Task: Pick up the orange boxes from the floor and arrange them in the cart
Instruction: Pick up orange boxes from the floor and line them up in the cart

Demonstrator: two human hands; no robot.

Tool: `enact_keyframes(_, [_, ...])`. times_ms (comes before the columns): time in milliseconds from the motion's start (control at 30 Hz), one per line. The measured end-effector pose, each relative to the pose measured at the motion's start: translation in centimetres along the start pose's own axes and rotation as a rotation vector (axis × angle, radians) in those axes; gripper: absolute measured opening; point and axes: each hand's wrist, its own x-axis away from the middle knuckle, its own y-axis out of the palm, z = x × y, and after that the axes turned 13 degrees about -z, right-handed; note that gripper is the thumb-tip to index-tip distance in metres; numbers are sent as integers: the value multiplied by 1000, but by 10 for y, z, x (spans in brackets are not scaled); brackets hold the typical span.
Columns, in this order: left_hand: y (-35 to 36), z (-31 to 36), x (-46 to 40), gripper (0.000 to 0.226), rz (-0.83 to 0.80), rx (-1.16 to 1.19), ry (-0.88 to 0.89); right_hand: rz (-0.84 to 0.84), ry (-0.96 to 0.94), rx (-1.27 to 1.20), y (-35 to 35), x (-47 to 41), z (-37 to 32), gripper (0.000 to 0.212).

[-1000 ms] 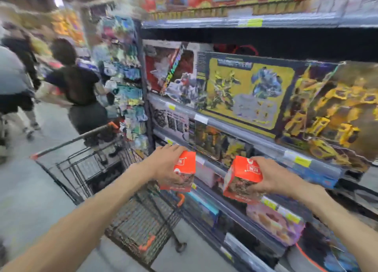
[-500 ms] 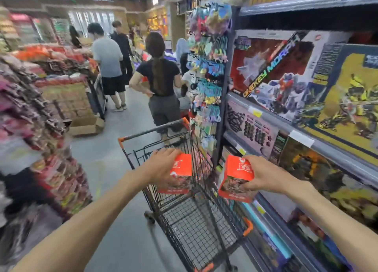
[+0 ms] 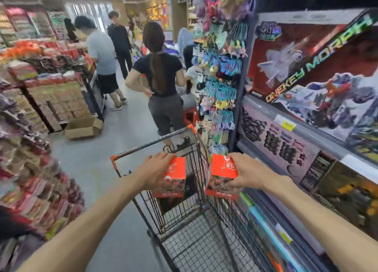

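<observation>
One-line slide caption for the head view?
Left hand and right hand each hold an orange box above the wire shopping cart.

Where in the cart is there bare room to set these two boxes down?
The cart has open mesh floor near you, between its side walls. The far end is crowded: a dark item stands there under the left hand and its box. Right hand holds the other box.

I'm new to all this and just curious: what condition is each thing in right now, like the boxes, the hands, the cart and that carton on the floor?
Left hand: gripping the left orange box.
Left orange box: held upright above the cart.
Right hand: gripping the right orange box.
Right orange box: held, tilted, over the cart's right edge.
Cart: standing, its visible mesh floor bare.
Cardboard carton: on the floor, flaps open.
</observation>
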Motion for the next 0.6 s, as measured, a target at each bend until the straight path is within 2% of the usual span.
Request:
enact_keyframes(133, [10,-30,-76,106,-49,-32,128,38,103,-32,16,-39,15,88])
enact_keyframes(333, [36,-53,-188,107,-92,-95,411,85,345,-132,62,-71,28,82])
enact_keyframes(467, [64,-50,-246,116,-162,-161,544,52,574,-192,93,-69,30,86])
enact_keyframes(600, [109,-37,-283,106,-234,-231,713,29,725,-252,128,-57,21,94])
